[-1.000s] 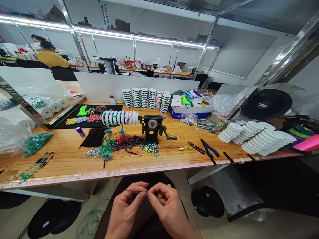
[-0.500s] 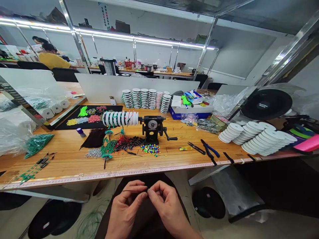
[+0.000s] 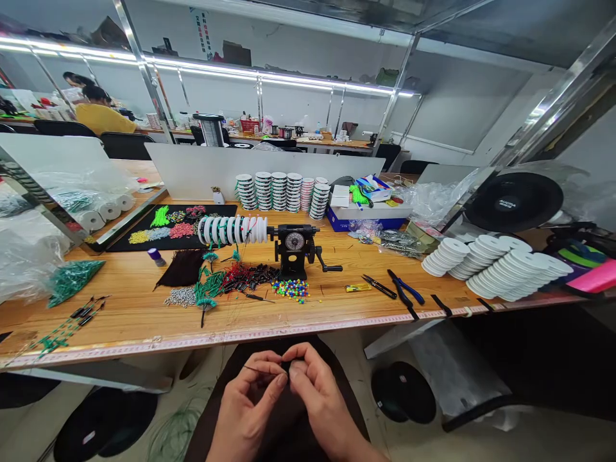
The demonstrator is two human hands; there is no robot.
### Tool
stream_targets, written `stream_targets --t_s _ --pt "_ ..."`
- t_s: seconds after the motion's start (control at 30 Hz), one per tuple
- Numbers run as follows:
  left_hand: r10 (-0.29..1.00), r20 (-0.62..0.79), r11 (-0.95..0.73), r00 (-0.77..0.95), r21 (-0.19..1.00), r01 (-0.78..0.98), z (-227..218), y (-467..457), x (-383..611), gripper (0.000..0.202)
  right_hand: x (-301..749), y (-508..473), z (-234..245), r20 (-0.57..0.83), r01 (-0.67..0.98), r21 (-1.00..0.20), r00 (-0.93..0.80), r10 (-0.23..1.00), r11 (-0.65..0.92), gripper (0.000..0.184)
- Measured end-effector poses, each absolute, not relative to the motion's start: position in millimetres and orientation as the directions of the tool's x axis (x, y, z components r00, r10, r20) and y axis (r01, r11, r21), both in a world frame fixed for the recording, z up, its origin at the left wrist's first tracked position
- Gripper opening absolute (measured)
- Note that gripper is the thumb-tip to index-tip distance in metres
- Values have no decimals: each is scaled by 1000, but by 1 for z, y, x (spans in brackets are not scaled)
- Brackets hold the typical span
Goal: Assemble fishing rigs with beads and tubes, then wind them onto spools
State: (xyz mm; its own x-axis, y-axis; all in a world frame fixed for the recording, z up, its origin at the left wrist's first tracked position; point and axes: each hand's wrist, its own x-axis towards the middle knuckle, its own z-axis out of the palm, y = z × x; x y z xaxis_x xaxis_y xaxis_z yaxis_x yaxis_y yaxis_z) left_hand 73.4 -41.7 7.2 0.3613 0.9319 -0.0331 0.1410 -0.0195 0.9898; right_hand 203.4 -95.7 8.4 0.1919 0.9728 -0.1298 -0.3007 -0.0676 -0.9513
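My left hand (image 3: 254,404) is closed in front of the table edge, thumb pressed to fingertips. A thin dark strand (image 3: 257,369) lies across its fingers; whether it is thread or wire I cannot tell. My right hand (image 3: 321,403) pinches close beside it, fingertips almost touching the left ones; what it holds is too small or hidden. On the table beyond lie coloured beads (image 3: 293,290), a thin dark tool (image 3: 260,297), green pieces (image 3: 212,282) and dark and red parts (image 3: 248,277). Behind them stands a black hand-cranked winder (image 3: 294,247) carrying white spools (image 3: 233,230).
Blue-handled pliers (image 3: 407,289), snips (image 3: 380,286) and a yellow packet (image 3: 359,288) lie at right, before stacked white spools (image 3: 510,266). A black mat (image 3: 144,234) with coloured piles is at left. A measuring tape (image 3: 192,341) runs along the edge. Two people (image 3: 103,115) sit far left.
My right index finger has lifted and stretched towards the left fingertips. The left hand has shifted slightly right, with the dark strand still across its fingers. The table things stay put.
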Motion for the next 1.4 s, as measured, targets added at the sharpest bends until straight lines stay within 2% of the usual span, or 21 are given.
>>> stream_targets --t_s 0.13,0.33,0.47,0.7,0.93,1.03,1.23,1.4 --pt "931 13 -70 366 987 143 8 -43 72 27 206 -94 2 -125 -299 -951 133 983 -80 49" --pt "954 43 -89 297 985 145 1 -36 65 27 214 -100 -15 -111 -68 -993 308 945 -94 42" --pt "950 15 -57 312 991 123 -1 -37 67 27 210 -100 -15 -115 -78 -993 335 935 -94 41" --pt "948 -23 -23 316 990 140 0 -41 67 25 205 -102 -16 -109 -42 -994 227 968 -102 42" --pt "948 -21 -34 317 985 166 3 -49 67 22 207 -108 -17 -107 0 -994 220 970 -110 48" --pt "950 -3 -47 312 987 152 2 -50 65 23 209 -110 -23 -104 -40 -995 249 963 -97 48" --pt "939 -8 -54 344 984 169 -5 -51 63 21 201 -111 -30 -175 -322 -943 276 945 -81 49" --pt "920 -7 -59 391 986 156 -4 -53 66 22 194 -107 -24 -165 -378 -922 197 966 -80 53"
